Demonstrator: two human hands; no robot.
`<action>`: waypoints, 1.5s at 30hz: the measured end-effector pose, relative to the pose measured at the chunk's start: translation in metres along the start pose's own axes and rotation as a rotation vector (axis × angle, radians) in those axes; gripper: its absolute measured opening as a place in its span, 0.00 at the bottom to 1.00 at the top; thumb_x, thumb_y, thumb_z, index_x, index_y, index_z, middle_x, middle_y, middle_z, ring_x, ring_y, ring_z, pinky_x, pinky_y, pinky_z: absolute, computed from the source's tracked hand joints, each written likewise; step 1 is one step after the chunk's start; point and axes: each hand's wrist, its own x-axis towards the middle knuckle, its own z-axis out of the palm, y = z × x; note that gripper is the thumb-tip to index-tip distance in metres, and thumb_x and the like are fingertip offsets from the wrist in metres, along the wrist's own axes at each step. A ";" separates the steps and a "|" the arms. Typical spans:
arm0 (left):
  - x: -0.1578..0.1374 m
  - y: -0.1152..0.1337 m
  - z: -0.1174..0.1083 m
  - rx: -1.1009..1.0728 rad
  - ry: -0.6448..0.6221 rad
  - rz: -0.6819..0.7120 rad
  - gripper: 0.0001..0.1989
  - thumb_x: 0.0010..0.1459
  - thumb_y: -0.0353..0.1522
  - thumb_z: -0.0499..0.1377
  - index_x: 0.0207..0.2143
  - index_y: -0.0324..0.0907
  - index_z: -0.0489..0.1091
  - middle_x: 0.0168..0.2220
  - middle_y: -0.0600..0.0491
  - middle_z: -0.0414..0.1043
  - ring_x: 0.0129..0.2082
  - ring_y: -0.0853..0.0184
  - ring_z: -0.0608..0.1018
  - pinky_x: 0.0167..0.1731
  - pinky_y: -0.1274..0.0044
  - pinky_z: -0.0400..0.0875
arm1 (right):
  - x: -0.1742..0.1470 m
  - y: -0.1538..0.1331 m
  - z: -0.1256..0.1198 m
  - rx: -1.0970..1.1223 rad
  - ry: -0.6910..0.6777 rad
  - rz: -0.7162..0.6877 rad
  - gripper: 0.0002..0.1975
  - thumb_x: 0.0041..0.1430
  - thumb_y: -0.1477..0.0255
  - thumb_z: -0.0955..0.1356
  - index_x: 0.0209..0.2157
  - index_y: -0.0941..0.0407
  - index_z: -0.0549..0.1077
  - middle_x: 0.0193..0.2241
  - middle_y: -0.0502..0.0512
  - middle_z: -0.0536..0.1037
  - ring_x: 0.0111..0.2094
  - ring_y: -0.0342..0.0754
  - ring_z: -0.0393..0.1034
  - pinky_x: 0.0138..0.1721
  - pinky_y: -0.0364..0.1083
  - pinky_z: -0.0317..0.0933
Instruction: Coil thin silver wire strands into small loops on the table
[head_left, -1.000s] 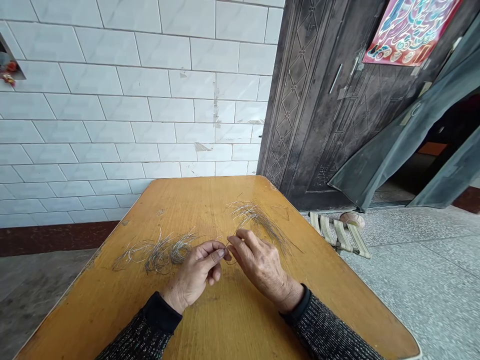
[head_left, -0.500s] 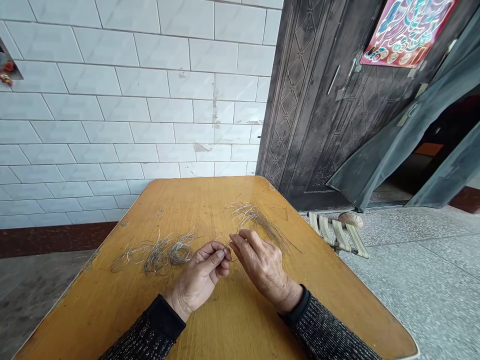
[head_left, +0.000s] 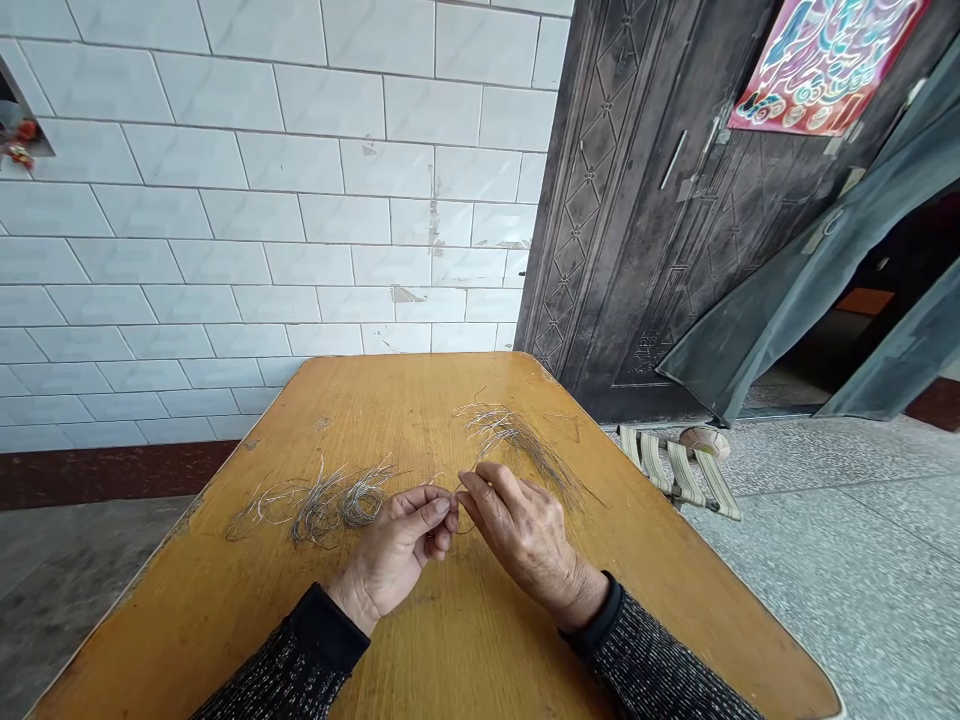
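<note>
Over the middle of the wooden table (head_left: 420,650), my left hand (head_left: 401,545) pinches a thin wire (head_left: 466,531) between thumb and forefinger. My right hand (head_left: 521,530) is closed on the same wire, its fingertips almost against those of the left. A small loop of the wire shows below the fingertips; the rest is mostly hidden by the fingers. Left of my left hand lie coiled bundles of thin wire (head_left: 319,510). Beyond my right hand a loose sheaf of straighter wires (head_left: 525,445) lies spread on the table.
A white tiled wall (head_left: 247,220) stands behind the table, with a dark carved door (head_left: 645,250) to its right. A grey-green curtain (head_left: 780,310) hangs at the doorway. A low stool with striped webbing (head_left: 679,468) stands on the floor by the table's right edge.
My left hand's fingers have shifted slightly on the wire, with the thumb and forefinger straighter. My right hand stays nearly in place. The whole view has moved a little.
</note>
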 end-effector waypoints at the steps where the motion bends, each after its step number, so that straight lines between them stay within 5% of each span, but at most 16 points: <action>1: 0.000 -0.001 0.000 -0.022 0.007 -0.006 0.07 0.46 0.32 0.64 0.25 0.37 0.71 0.22 0.55 0.69 0.18 0.79 0.67 0.17 0.86 0.57 | 0.001 0.000 0.000 0.000 0.006 0.007 0.09 0.61 0.72 0.60 0.39 0.58 0.69 0.32 0.55 0.72 0.26 0.40 0.66 0.24 0.41 0.56; 15: -0.001 -0.005 0.005 -0.194 0.007 0.024 0.07 0.42 0.28 0.67 0.26 0.37 0.72 0.25 0.55 0.71 0.23 0.79 0.69 0.23 0.87 0.62 | -0.002 0.001 -0.001 0.041 0.017 0.024 0.09 0.61 0.75 0.59 0.40 0.59 0.68 0.32 0.55 0.72 0.28 0.41 0.66 0.26 0.41 0.56; 23: -0.001 0.001 0.001 0.001 -0.076 -0.055 0.11 0.48 0.37 0.62 0.25 0.36 0.70 0.22 0.54 0.67 0.18 0.76 0.69 0.14 0.84 0.56 | 0.001 0.001 -0.008 0.041 -0.084 -0.125 0.17 0.64 0.77 0.51 0.37 0.60 0.68 0.31 0.57 0.71 0.25 0.41 0.63 0.22 0.42 0.53; 28: 0.002 0.003 -0.006 0.011 -0.062 -0.087 0.09 0.44 0.33 0.65 0.24 0.36 0.70 0.21 0.56 0.67 0.14 0.82 0.61 0.12 0.86 0.48 | 0.002 0.000 -0.009 0.014 -0.137 -0.145 0.15 0.64 0.76 0.52 0.39 0.60 0.67 0.31 0.56 0.71 0.24 0.41 0.62 0.22 0.43 0.51; 45: -0.001 -0.002 0.001 -0.078 -0.062 -0.020 0.09 0.40 0.30 0.68 0.22 0.37 0.70 0.20 0.56 0.68 0.17 0.80 0.64 0.17 0.86 0.54 | 0.000 -0.001 -0.009 -0.016 0.036 -0.035 0.08 0.61 0.72 0.61 0.39 0.60 0.67 0.30 0.54 0.72 0.26 0.41 0.66 0.24 0.43 0.53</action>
